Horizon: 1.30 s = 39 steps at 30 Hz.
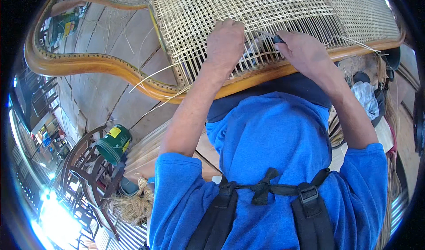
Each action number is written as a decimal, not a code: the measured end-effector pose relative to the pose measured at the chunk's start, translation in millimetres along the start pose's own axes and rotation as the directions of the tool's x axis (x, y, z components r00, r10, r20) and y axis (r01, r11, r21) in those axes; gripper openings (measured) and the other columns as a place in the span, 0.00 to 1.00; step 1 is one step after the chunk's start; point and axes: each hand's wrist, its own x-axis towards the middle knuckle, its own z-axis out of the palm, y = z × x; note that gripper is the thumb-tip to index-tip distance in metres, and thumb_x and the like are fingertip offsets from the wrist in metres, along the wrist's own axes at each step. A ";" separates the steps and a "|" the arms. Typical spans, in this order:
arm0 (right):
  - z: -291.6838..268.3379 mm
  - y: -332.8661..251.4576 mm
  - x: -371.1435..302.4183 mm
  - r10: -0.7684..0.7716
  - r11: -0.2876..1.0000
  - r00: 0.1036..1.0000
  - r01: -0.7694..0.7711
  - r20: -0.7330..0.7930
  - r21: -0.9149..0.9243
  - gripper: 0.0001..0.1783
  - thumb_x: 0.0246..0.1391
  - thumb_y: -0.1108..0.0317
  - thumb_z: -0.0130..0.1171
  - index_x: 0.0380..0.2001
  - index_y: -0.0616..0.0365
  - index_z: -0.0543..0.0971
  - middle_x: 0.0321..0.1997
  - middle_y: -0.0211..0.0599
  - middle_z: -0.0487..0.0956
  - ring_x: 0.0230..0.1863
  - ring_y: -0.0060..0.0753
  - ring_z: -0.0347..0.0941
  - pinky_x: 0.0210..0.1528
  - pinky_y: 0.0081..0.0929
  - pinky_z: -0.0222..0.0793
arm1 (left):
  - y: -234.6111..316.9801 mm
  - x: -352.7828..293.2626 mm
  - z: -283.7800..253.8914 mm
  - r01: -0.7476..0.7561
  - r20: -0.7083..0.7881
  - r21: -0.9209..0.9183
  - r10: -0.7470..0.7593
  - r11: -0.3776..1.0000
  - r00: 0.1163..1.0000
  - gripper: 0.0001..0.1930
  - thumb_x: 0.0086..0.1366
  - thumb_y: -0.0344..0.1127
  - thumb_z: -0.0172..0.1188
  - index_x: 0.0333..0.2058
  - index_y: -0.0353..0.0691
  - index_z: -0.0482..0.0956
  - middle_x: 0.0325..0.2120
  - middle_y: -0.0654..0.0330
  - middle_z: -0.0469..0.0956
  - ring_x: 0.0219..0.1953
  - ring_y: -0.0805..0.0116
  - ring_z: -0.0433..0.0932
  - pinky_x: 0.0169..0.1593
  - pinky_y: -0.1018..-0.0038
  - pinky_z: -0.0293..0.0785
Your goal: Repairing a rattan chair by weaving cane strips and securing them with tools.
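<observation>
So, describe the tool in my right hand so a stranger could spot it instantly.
Find the varnished wooden frame holding a woven cane panel. Along its near side, your right hand grips the black-handled tool, whose dark, rounded end stands out against the pale strands.

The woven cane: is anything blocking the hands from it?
Nothing visible blocks the left hand; it seems to touch the woven cane. The right hand holds a black-ended tool there, nothing else visible between.

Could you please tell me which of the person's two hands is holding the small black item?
It is the right hand: the small black item shows in its grasp, whereas the left hand, over the woven cane panel, shows none.
</observation>
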 end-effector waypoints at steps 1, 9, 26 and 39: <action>0.9 0.4 -0.7 -0.008 0.999 1.000 0.009 0.020 -0.032 0.15 0.56 0.58 0.49 0.33 0.60 0.74 0.30 0.47 0.78 0.36 0.49 0.75 0.38 0.43 0.71 | 0.7 2.2 2.5 0.007 0.001 0.010 -0.007 1.000 1.000 0.06 0.59 0.34 0.53 0.31 0.40 0.76 0.29 0.54 0.74 0.35 0.53 0.74 0.39 0.62 0.72; 5.4 8.2 12.3 0.034 0.990 0.991 -0.015 0.133 -0.139 0.15 0.56 0.58 0.48 0.36 0.59 0.73 0.32 0.46 0.77 0.36 0.49 0.75 0.38 0.43 0.71 | 10.7 14.4 7.5 -0.062 0.055 0.098 0.057 0.993 0.997 0.07 0.57 0.35 0.53 0.27 0.38 0.76 0.26 0.53 0.75 0.33 0.53 0.76 0.36 0.61 0.74; -4.6 10.8 -0.7 0.029 0.993 0.999 -0.025 0.031 -0.119 0.14 0.53 0.59 0.53 0.33 0.59 0.74 0.27 0.44 0.77 0.32 0.47 0.75 0.34 0.40 0.72 | 12.3 -47.6 -10.5 -0.058 -0.106 -0.129 0.045 0.990 0.993 0.09 0.53 0.32 0.58 0.34 0.39 0.75 0.33 0.57 0.73 0.38 0.57 0.71 0.44 0.64 0.69; -35.6 50.9 -0.9 0.025 1.000 0.989 -0.025 0.145 -0.003 0.15 0.47 0.62 0.58 0.38 0.56 0.72 0.34 0.45 0.75 0.37 0.51 0.74 0.38 0.42 0.69 | 63.3 -31.8 -19.7 0.059 0.034 -0.242 -0.052 0.968 0.998 0.14 0.54 0.36 0.60 0.38 0.36 0.75 0.37 0.55 0.72 0.41 0.55 0.69 0.47 0.63 0.67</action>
